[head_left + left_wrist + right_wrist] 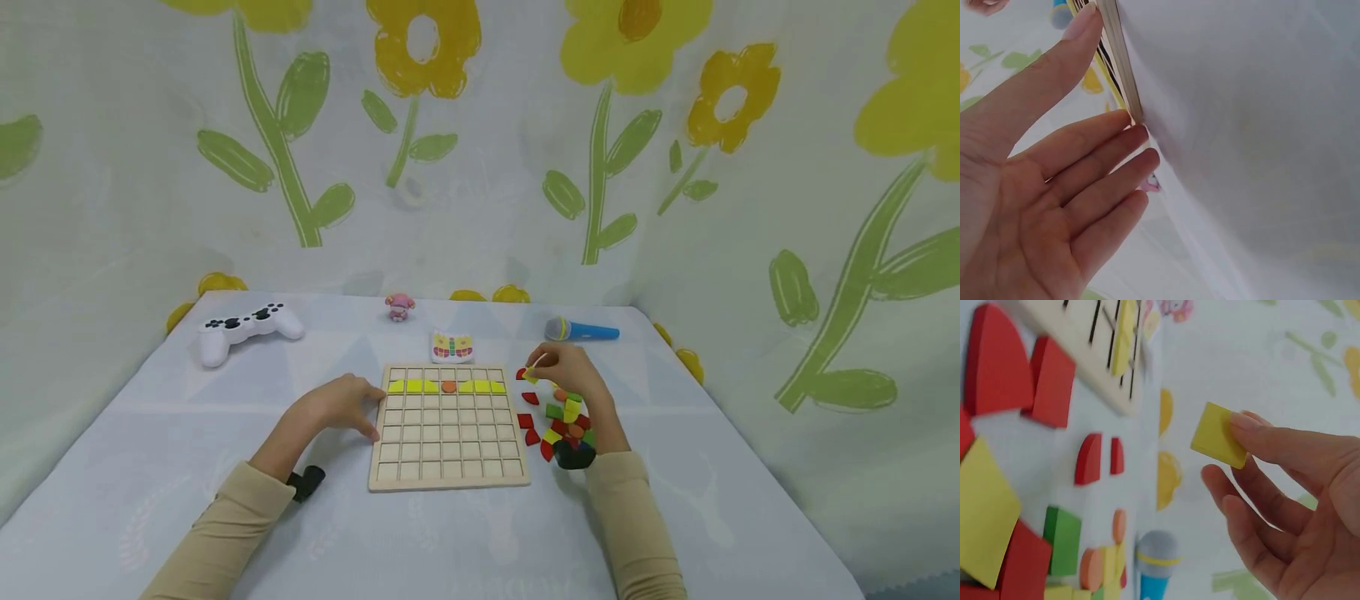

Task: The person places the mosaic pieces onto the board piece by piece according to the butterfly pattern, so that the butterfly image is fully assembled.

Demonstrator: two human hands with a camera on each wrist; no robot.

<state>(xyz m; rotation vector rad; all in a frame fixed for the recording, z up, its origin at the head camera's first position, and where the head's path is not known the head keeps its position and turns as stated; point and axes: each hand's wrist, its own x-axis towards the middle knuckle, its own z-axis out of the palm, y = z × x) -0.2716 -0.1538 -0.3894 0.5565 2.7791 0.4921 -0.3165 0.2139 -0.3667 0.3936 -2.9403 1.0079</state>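
Note:
A wooden grid board [451, 451] lies flat on the table. One of its upper rows holds several yellow pieces [413, 386] with an orange round piece [448, 387] in the middle. My left hand [337, 406] is at the board's left side; in the left wrist view, the thumb and index finger touch its edge [1124, 65], the other fingers extended. To the right of the board, my right hand [564, 367] pinches a yellow square block [1217, 434] between thumb and fingers, raised above the table. Red blocks [1000, 362] and a green block [1063, 539] lie below it.
Behind the board stands a butterfly picture card [452, 347], with a pink figurine [400, 307] farther back. A white game controller [247, 330] sits at back left, a blue toy microphone [583, 330] at back right. A loose pile of coloured blocks [570, 417] spreads beside the board.

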